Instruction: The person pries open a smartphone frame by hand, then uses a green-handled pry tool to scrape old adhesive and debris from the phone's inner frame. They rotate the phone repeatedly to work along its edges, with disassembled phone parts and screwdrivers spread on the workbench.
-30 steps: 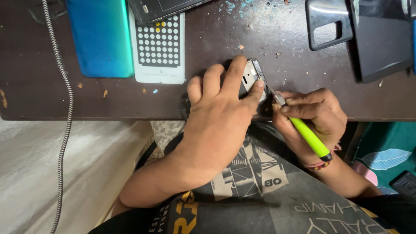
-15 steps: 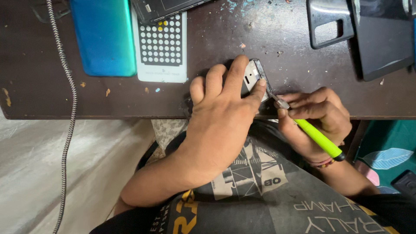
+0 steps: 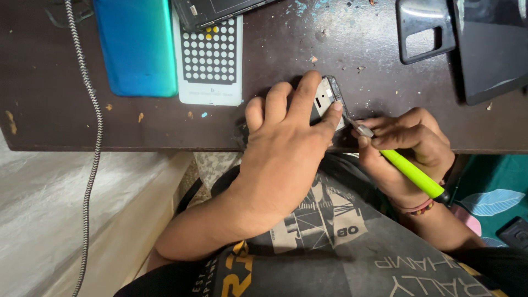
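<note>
My left hand (image 3: 286, 140) presses flat on a small grey phone part (image 3: 325, 99) at the near edge of the dark table (image 3: 66, 121); only the part's top corner shows past my fingers. My right hand (image 3: 407, 148) grips a screwdriver with a neon yellow-green handle (image 3: 412, 173). Its metal tip touches the right side of the phone part, just beside my left index fingertip.
A blue-green phone back cover (image 3: 137, 47) and a white dotted card (image 3: 212, 58) lie at the back left, with a dark phone frame (image 3: 214, 11) above them. A black case (image 3: 426, 30) and a dark panel (image 3: 492, 49) sit at the right. A braided cable (image 3: 93, 137) hangs off the left.
My right hand and the screwdriver have shifted slightly, the handle tilting further to the right. My left hand stays on the part.
</note>
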`<state>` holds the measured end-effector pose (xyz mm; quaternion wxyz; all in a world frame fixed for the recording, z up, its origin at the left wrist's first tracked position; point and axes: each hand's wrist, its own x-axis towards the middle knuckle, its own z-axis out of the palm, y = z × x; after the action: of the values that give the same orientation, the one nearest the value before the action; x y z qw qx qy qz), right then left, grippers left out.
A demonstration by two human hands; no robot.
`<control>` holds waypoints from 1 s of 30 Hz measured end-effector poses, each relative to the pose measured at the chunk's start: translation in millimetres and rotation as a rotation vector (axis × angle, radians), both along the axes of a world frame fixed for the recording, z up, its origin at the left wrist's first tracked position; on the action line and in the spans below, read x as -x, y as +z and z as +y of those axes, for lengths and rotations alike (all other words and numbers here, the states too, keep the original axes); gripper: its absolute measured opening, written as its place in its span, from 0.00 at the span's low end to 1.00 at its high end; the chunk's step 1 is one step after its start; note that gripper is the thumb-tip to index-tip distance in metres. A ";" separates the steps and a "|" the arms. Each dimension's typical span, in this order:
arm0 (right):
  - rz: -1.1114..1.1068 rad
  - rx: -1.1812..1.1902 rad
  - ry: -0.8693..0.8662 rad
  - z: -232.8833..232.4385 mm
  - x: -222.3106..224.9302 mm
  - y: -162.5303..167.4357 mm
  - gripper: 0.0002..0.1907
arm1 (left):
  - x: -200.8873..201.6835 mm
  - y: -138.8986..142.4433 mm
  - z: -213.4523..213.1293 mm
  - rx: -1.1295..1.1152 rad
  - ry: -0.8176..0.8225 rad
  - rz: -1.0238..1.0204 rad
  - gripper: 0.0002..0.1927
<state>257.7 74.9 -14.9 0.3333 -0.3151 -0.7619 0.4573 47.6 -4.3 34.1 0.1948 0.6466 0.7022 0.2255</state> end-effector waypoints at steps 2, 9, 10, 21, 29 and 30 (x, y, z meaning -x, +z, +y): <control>-0.023 -0.032 -0.002 0.8 0.8 1.1 0.12 | -0.2 -0.7 0.9 0.001 -0.001 0.009 0.20; -0.117 -0.115 -0.013 1.6 4.0 5.1 0.12 | 2.3 0.2 0.9 0.024 -0.015 0.029 0.20; -0.100 -0.106 -0.016 1.6 5.1 4.8 0.12 | 2.5 0.3 0.8 0.018 -0.015 0.028 0.20; -0.046 -0.057 0.000 3.4 5.8 2.3 0.13 | 2.9 -2.0 0.3 -0.029 -0.007 0.023 0.19; -0.092 -0.137 -0.002 2.5 3.9 0.9 0.13 | 2.2 -2.6 1.7 -0.015 -0.007 0.038 0.20; -0.070 -0.134 -0.005 2.2 5.3 -0.4 0.13 | 2.2 -2.4 2.1 -0.013 -0.010 0.042 0.20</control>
<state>252.4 77.1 -15.3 0.3277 -0.3099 -0.8012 0.3933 45.4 -2.2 31.7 0.1768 0.6561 0.7014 0.2153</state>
